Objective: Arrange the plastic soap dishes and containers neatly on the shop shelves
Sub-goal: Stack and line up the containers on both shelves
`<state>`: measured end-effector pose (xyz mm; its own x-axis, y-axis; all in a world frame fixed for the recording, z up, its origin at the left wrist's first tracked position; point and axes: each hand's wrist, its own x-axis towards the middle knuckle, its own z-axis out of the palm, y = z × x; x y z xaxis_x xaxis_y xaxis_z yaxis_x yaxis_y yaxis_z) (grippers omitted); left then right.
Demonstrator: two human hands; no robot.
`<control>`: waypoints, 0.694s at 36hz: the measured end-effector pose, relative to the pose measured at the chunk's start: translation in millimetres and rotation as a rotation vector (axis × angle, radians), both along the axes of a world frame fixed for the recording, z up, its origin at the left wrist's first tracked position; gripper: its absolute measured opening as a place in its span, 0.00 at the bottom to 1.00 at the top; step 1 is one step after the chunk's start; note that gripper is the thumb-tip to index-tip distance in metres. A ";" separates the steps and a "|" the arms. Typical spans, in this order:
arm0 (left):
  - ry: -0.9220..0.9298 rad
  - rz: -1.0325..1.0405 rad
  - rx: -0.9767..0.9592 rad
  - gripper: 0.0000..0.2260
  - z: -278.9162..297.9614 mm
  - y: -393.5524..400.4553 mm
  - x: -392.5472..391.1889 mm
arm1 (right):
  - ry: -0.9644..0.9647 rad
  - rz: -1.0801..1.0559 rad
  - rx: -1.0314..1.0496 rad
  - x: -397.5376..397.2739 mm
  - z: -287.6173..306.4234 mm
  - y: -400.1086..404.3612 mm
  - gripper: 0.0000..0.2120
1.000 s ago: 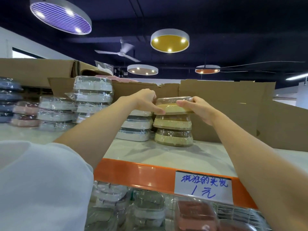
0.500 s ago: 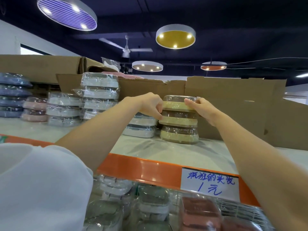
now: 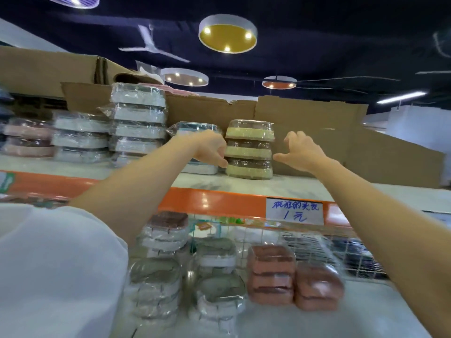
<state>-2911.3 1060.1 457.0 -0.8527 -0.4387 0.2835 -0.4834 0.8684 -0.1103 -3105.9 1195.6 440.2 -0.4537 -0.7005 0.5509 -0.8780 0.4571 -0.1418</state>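
Both hands off yellow stack (image 3: 249, 149) | left hand (image 3: 211, 152) touching, right hand (image 3: 300, 152) beside | fingers loosely curled, holding nothing

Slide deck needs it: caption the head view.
Both hands flank a three-high stack of yellow soap dishes on the shelf.

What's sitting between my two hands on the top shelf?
The yellow stack of soap dishes, three high, stands between the left hand and right hand, per the head view.

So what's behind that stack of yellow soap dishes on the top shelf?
Directly behind the yellow soap dish stack stands a brown cardboard wall, running along the back of the shelf. Whatever lies beyond the cardboard is hidden.
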 end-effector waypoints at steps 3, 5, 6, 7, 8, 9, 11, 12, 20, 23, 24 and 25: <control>0.022 -0.052 -0.017 0.11 -7.5 8.5 12.2 | 0.077 -0.041 0.016 28.0 -6.8 14.9 0.26; 0.058 -0.099 -0.018 0.13 -13.9 17.1 21.8 | 0.095 -0.057 0.013 47.5 -12.4 26.3 0.24; 0.071 -0.125 -0.027 0.13 -16.9 22.4 27.2 | 0.096 -0.060 0.013 58.0 -15.2 32.4 0.24; 0.079 -0.152 -0.028 0.13 -19.8 27.4 32.8 | 0.095 -0.062 0.016 68.7 -17.6 38.8 0.23; 0.076 -0.170 -0.018 0.13 -21.9 33.2 38.7 | 0.092 -0.063 0.018 79.0 -19.3 45.2 0.23; 0.073 -0.184 -0.011 0.13 -23.6 38.2 44.4 | 0.093 -0.064 0.019 88.5 -20.3 51.2 0.23; 0.079 -0.207 -0.008 0.14 -26.5 44.7 54.7 | 0.098 -0.065 0.014 106.8 -22.0 62.5 0.23; 0.087 -0.218 -0.005 0.14 -28.8 47.2 60.1 | 0.100 -0.063 0.010 115.4 -23.6 67.5 0.22; 0.145 -0.282 -0.047 0.12 -70.3 57.0 120.1 | 0.086 0.021 0.076 177.9 -60.7 83.9 0.20; 0.188 -0.283 -0.073 0.12 -93.7 57.3 144.3 | 0.038 0.064 0.105 193.9 -81.7 83.4 0.20; 0.173 -0.281 -0.057 0.11 -102.1 57.0 152.3 | 0.022 0.071 0.123 198.2 -88.9 82.4 0.20; 0.149 -0.278 -0.039 0.10 -110.9 55.1 159.8 | 0.011 0.075 0.149 202.8 -96.1 80.8 0.20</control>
<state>-2751.5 1115.2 346.1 -0.8861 -0.1815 0.4266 -0.2419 0.9660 -0.0915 -2903.1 1276.4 344.0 -0.3913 -0.8064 0.4435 -0.9117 0.4053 -0.0674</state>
